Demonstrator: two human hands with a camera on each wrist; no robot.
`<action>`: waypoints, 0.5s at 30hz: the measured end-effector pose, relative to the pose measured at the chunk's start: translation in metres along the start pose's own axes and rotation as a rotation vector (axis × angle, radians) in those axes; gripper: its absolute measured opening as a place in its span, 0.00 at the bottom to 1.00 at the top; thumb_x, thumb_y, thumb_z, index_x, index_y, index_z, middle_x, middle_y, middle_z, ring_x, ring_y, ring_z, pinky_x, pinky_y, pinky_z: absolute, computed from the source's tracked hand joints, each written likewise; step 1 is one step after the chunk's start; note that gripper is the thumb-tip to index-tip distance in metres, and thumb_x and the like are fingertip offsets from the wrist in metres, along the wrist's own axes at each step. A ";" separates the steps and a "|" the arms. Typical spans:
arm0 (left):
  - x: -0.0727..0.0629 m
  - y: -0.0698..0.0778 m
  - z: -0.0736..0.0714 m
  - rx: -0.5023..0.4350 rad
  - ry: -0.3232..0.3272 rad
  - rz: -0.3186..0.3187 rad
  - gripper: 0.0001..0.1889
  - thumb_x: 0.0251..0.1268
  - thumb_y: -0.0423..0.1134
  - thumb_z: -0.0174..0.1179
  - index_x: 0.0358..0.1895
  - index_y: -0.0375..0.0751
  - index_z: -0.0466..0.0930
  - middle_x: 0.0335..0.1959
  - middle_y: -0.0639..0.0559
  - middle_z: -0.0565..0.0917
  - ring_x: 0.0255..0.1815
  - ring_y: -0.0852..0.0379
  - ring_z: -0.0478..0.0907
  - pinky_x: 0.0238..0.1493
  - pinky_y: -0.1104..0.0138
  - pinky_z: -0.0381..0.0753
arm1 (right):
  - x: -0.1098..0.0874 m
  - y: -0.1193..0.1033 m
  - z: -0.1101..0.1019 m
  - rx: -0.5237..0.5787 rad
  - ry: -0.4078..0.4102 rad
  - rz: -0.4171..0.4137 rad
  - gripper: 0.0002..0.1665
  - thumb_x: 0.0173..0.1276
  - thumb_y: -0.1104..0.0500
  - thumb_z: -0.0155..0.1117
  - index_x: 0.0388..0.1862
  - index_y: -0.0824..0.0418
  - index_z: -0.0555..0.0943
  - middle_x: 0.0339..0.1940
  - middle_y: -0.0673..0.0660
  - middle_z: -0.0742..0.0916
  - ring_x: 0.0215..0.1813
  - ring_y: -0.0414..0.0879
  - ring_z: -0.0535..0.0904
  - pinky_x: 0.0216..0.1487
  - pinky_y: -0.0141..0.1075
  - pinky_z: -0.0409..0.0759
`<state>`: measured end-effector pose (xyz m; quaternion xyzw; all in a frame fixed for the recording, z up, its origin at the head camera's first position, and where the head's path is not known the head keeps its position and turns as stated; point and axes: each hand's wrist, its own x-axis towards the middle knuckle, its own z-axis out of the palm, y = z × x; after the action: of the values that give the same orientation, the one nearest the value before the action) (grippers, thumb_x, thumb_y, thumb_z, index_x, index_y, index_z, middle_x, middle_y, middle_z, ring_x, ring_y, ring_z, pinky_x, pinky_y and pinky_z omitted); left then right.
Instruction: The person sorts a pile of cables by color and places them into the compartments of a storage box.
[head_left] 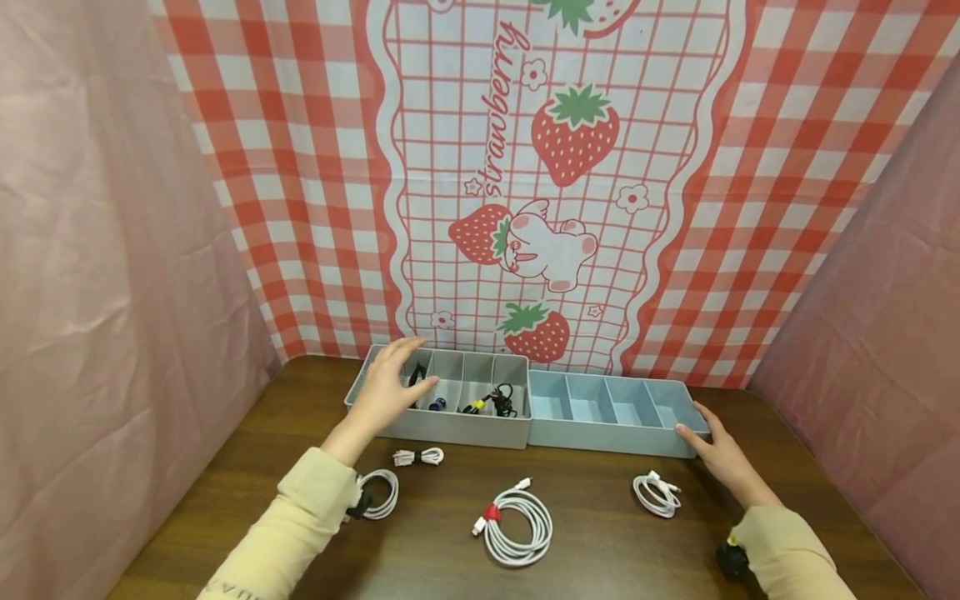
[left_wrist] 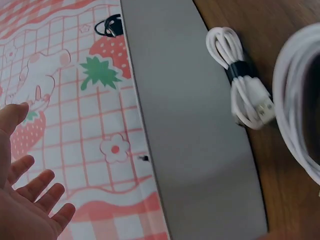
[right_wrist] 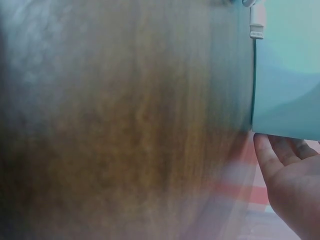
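Observation:
In the head view my left hand (head_left: 386,383) is above the left part of a grey divided box (head_left: 450,429), fingers spread and thumb apart, holding nothing. Dark cables lie in that box, among them a black cable (head_left: 504,402) with a yellow piece beside it. A light blue divided box (head_left: 607,437) stands end to end with the grey one. My right hand (head_left: 720,454) is at its right end, the thumb near the front corner. In the right wrist view, fairly straight fingers (right_wrist: 270,160) touch the blue box's end wall; the thumb is out of that view.
White coiled cables lie on the wooden table (head_left: 585,550) before the boxes: a small bundle (head_left: 418,457) with a black tie, a loop (head_left: 384,496) near the left sleeve, a large coil (head_left: 517,527) with a red tie, and a coil (head_left: 657,495) at right. A checked curtain (head_left: 322,208) hangs behind.

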<state>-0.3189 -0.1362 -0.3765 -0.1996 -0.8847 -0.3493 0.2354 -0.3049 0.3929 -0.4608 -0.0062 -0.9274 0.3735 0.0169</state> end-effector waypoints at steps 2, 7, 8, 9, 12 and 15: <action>-0.003 -0.006 -0.003 -0.006 0.020 -0.015 0.34 0.54 0.46 0.68 0.65 0.42 0.69 0.64 0.41 0.71 0.66 0.40 0.64 0.64 0.44 0.59 | 0.000 0.000 0.000 0.000 0.000 0.000 0.49 0.72 0.41 0.49 0.75 0.66 0.39 0.69 0.82 0.52 0.67 0.76 0.52 0.62 0.68 0.53; -0.009 -0.023 -0.008 -0.005 0.032 -0.069 0.35 0.56 0.48 0.67 0.67 0.45 0.66 0.66 0.42 0.69 0.69 0.39 0.59 0.66 0.42 0.54 | 0.000 0.001 0.000 -0.005 -0.004 0.002 0.50 0.72 0.40 0.48 0.75 0.66 0.38 0.69 0.83 0.52 0.67 0.76 0.53 0.61 0.67 0.54; -0.011 -0.027 -0.008 -0.002 0.035 -0.076 0.36 0.56 0.48 0.67 0.68 0.44 0.66 0.66 0.41 0.69 0.69 0.39 0.59 0.66 0.42 0.54 | 0.000 0.001 0.000 -0.005 -0.004 0.003 0.50 0.72 0.40 0.49 0.75 0.66 0.38 0.69 0.82 0.52 0.67 0.76 0.52 0.61 0.68 0.54; -0.012 -0.030 -0.009 0.000 0.039 -0.083 0.36 0.56 0.48 0.67 0.68 0.45 0.66 0.66 0.41 0.69 0.68 0.39 0.60 0.66 0.42 0.55 | 0.000 0.001 0.000 -0.004 -0.006 0.006 0.50 0.72 0.40 0.49 0.75 0.66 0.38 0.69 0.82 0.52 0.67 0.76 0.52 0.61 0.68 0.54; -0.017 -0.041 -0.010 0.013 0.058 -0.093 0.36 0.54 0.47 0.68 0.67 0.43 0.66 0.65 0.39 0.69 0.67 0.40 0.61 0.65 0.43 0.56 | 0.000 0.001 0.001 0.002 -0.008 0.012 0.50 0.72 0.40 0.49 0.76 0.65 0.38 0.69 0.82 0.52 0.67 0.76 0.51 0.62 0.68 0.53; -0.022 -0.051 -0.012 0.013 0.080 -0.103 0.36 0.53 0.45 0.69 0.66 0.40 0.68 0.64 0.37 0.69 0.65 0.39 0.62 0.63 0.42 0.57 | -0.001 0.001 0.001 0.006 -0.005 0.013 0.50 0.72 0.40 0.49 0.76 0.65 0.38 0.69 0.82 0.52 0.67 0.76 0.51 0.62 0.68 0.53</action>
<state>-0.3243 -0.1831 -0.4080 -0.1379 -0.8860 -0.3630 0.2535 -0.3043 0.3932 -0.4619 -0.0110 -0.9263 0.3763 0.0123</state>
